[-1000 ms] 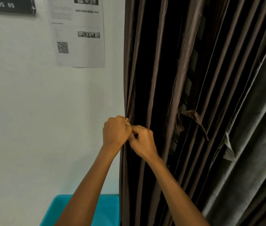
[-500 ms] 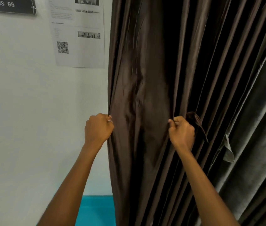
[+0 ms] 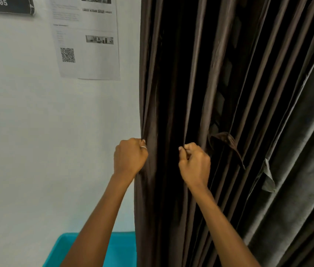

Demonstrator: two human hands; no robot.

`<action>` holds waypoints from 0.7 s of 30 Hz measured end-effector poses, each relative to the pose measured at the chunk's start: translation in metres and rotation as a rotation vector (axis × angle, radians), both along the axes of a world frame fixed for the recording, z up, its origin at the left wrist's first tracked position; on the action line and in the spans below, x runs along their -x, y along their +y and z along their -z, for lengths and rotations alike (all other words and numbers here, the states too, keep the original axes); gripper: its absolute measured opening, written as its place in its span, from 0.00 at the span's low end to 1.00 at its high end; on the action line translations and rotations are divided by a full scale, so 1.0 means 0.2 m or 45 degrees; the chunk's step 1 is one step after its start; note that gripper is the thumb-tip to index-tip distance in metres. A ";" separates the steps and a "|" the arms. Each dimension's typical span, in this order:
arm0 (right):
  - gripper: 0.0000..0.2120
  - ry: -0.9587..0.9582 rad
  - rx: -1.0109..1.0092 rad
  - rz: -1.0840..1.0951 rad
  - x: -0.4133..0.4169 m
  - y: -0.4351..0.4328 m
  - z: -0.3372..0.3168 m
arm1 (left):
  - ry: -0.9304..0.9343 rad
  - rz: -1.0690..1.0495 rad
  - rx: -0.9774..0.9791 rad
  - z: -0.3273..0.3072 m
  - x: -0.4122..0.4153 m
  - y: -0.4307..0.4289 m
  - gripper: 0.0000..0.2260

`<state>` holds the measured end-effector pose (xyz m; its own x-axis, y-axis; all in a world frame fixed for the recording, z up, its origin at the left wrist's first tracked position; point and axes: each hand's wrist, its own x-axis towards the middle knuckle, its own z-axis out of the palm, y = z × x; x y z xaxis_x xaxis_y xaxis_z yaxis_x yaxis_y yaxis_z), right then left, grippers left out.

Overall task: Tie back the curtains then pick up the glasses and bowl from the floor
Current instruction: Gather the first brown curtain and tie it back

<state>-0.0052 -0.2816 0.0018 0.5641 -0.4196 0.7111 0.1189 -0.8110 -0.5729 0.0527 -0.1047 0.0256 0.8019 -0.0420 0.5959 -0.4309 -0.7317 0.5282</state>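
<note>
A dark brown pleated curtain (image 3: 200, 93) hangs down the middle and right of the view. My left hand (image 3: 130, 158) grips its left edge beside the wall. A short way to the right, my right hand (image 3: 194, 162) pinches a fold of the same curtain. A brown tie-back strap (image 3: 227, 143) loops out of the folds just right of my right hand. A grey curtain (image 3: 302, 170) hangs at the far right with a grey strap (image 3: 267, 180) dangling from it. No glasses or bowl are in view.
A white wall (image 3: 37, 141) fills the left, with a printed sheet bearing a QR code (image 3: 87, 41) and a dark "WS 05" sign (image 3: 6, 4). A turquoise bin (image 3: 119, 251) stands low against the wall under my left arm.
From touching at the curtain's edge, my hands pulled apart and spread the fabric wide. Now they have come closer again and the curtain has gathered back into folds.
</note>
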 end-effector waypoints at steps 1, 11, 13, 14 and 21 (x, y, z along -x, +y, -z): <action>0.09 -0.009 0.020 -0.023 -0.01 0.05 0.00 | -0.016 0.032 -0.006 0.00 0.01 -0.03 0.22; 0.06 0.019 -0.105 -0.237 -0.06 0.28 0.03 | 0.062 0.282 0.093 0.02 0.00 -0.12 0.21; 0.06 0.002 -0.142 -0.263 -0.07 0.28 0.03 | 0.110 0.348 0.176 0.03 -0.01 -0.11 0.21; 0.05 -0.004 -0.157 -0.272 -0.07 0.29 0.03 | 0.135 0.382 0.211 0.04 -0.02 -0.10 0.21; 0.09 -0.047 -0.237 -0.277 -0.09 0.30 0.06 | 0.254 0.454 0.207 -0.01 0.00 -0.11 0.31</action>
<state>0.0122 -0.2224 -0.0111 0.6306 -0.4167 0.6547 0.3020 -0.6453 -0.7016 0.0524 -0.1263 0.0270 0.8541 -0.2555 0.4530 -0.5196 -0.4559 0.7226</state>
